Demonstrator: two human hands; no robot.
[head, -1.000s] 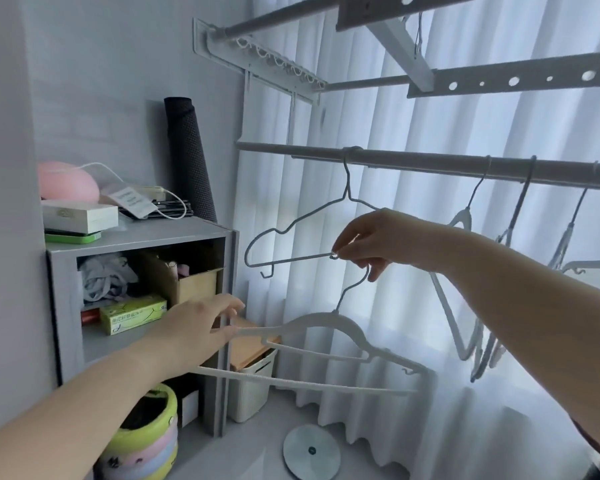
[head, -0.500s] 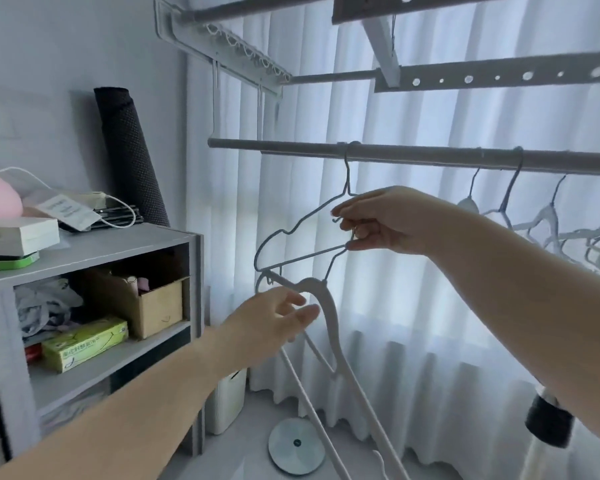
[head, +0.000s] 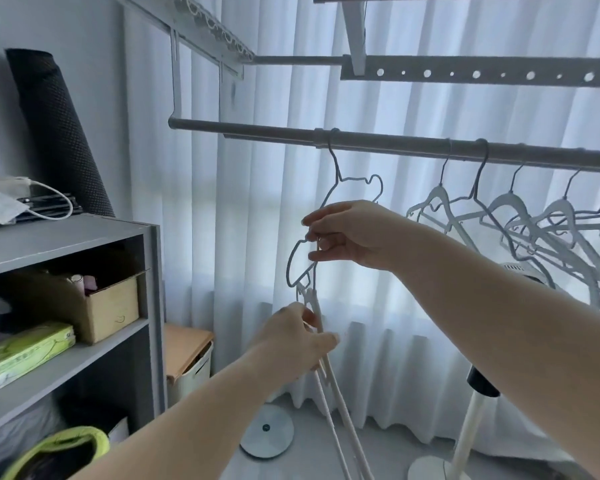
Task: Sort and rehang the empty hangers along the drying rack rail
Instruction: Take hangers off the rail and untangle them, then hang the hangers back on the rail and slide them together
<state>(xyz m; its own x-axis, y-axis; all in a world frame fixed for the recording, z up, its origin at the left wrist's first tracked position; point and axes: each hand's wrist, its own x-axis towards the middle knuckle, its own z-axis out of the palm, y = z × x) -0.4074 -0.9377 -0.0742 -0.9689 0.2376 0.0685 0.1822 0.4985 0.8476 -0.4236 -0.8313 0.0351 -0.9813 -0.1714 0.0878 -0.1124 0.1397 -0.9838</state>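
Observation:
A thin wire hanger [head: 336, 183] hangs by its hook from the grey rack rail [head: 257, 129], twisted so it points toward me. My right hand [head: 349, 235] pinches its lower bar and the hook of a white plastic hanger [head: 329, 382]. That white hanger hangs almost straight down, its arms running toward the floor. My left hand [head: 297, 337] grips it just below its neck. Several more white and wire hangers [head: 510, 216] hang bunched on the rail to the right.
A grey shelf unit [head: 84, 237] stands at the left with a cardboard box [head: 113, 308], a green tissue pack [head: 25, 355] and a dark rolled mat [head: 54, 126] on top. White curtains lie behind. A fan stand [head: 471, 427] and a round base [head: 267, 434] are on the floor.
The white hanger swung from lying level to hanging nearly straight down. My left hand followed it in toward the rail, and the wire hanger twisted toward me. The view shifted right.

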